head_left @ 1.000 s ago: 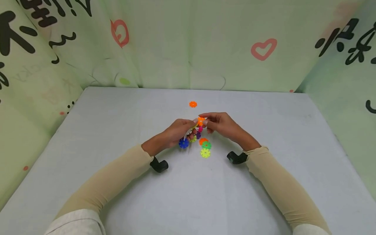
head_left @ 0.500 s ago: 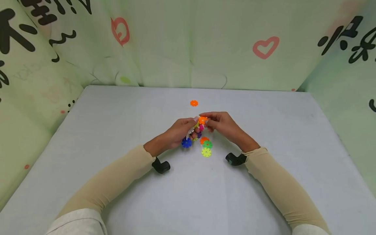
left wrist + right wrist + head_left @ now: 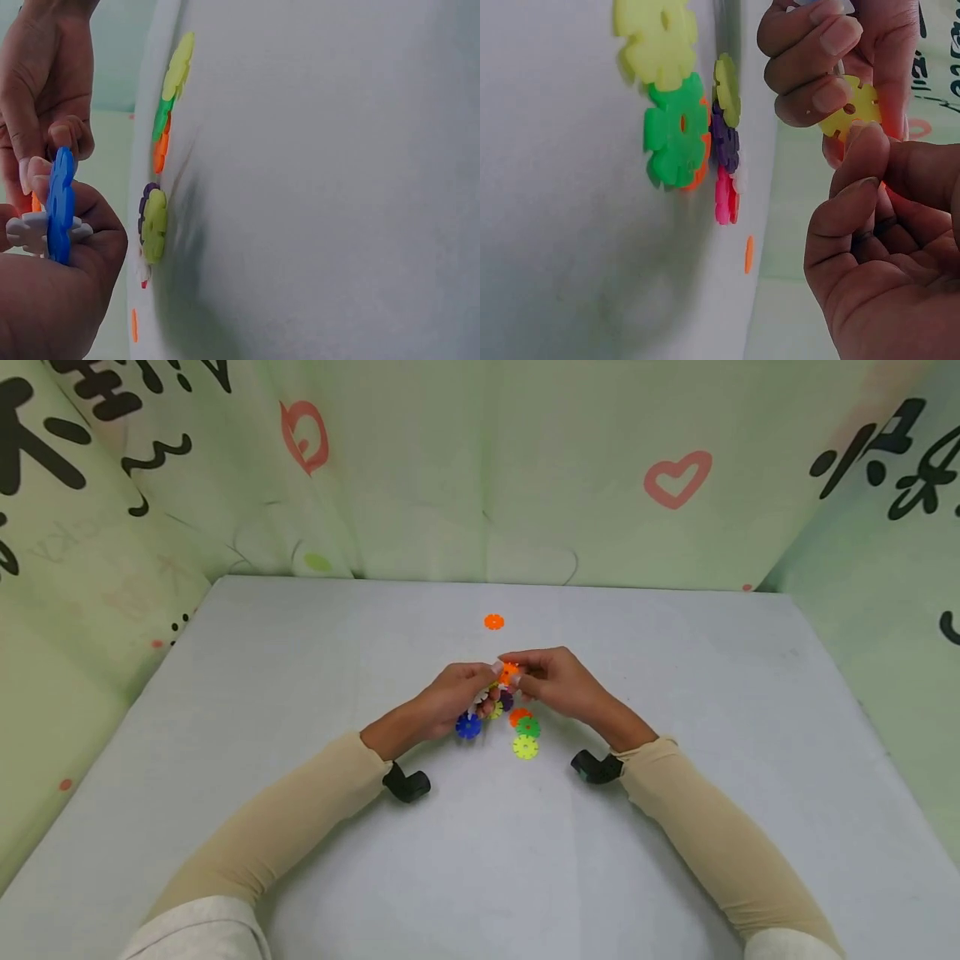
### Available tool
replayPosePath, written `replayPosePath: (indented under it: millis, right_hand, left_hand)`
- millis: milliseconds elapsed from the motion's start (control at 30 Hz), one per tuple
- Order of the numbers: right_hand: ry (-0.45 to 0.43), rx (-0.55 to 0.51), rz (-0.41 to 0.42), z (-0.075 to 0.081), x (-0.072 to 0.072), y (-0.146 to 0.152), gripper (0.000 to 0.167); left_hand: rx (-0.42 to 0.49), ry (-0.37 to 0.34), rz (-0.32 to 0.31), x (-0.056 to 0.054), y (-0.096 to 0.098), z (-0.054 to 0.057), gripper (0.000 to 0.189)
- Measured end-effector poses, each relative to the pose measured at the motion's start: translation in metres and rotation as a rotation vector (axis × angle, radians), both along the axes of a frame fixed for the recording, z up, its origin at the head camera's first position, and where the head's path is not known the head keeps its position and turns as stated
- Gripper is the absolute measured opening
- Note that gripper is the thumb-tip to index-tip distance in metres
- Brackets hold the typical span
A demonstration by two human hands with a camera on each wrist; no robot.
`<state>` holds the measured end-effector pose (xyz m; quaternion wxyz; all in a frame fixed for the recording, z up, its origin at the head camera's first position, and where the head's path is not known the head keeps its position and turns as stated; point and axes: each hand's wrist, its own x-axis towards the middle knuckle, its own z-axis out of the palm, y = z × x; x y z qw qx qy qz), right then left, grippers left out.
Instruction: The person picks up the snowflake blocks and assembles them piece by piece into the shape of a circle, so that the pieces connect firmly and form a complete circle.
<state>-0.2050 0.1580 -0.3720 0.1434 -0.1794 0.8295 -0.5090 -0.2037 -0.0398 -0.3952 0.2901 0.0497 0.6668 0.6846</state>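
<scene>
My left hand [image 3: 459, 693] grips a group of joined notched plastic discs. In the left wrist view, the blue disc [image 3: 61, 206] stands crosswise on a white disc [image 3: 30, 232]. A yellow disc [image 3: 859, 105] shows beyond the left fingertips in the right wrist view. My right hand [image 3: 558, 681] pinches an orange disc [image 3: 509, 673] between thumb and fingers, right at the left thumb and the yellow disc's edge. Fingers hide much of the orange disc and the place where it meets the yellow one. Both hands are held above the table.
On the white table [image 3: 465, 860], a yellow-green disc [image 3: 525, 747], a green disc [image 3: 528, 727] and an orange one [image 3: 517, 717] overlap. Beside them lie another yellow-green disc [image 3: 727, 90], a purple disc [image 3: 724, 139] and a pink disc [image 3: 721, 196]. One orange disc [image 3: 493, 622] lies farther back.
My right hand has shifted slightly left with the orange disc, closer against the left fingertips. The orange disc's face has turned a little. The left hand and loose discs stay nearly in place.
</scene>
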Motion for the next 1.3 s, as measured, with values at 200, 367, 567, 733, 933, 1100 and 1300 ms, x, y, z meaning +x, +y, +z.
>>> replayPosePath:
  millis: [200, 367, 567, 733, 933, 1100, 1300]
  right_hand:
    - [0.027, 0.084, -0.05, 0.001, -0.003, 0.003, 0.039]
    - [0.028, 0.234, -0.076, -0.007, -0.007, 0.005, 0.028]
    - [-0.002, 0.365, -0.007, -0.016, -0.007, -0.003, 0.026]
    - [-0.002, 0.379, 0.001, -0.017, -0.006, -0.012, 0.03]
    - [0.008, 0.436, -0.007, -0.017, -0.004, -0.02, 0.031]
    - [0.016, 0.453, -0.003, -0.017, -0.004, -0.021, 0.024]
    - [0.016, 0.483, 0.006, -0.017, -0.003, -0.022, 0.029]
  left_hand:
    - [0.045, -0.067, 0.081, 0.001, 0.001, 0.001, 0.031]
    - [0.055, -0.122, 0.129, -0.001, -0.002, -0.001, 0.028]
    - [0.047, -0.147, 0.163, 0.0, -0.005, 0.001, 0.027]
    - [0.034, -0.139, 0.178, 0.001, -0.007, 0.005, 0.031]
    - [0.052, -0.164, 0.195, 0.0, -0.007, 0.004, 0.033]
    - [0.056, -0.176, 0.199, -0.002, -0.007, 0.003, 0.039]
    - [0.062, -0.16, 0.187, -0.002, -0.009, 0.002, 0.038]
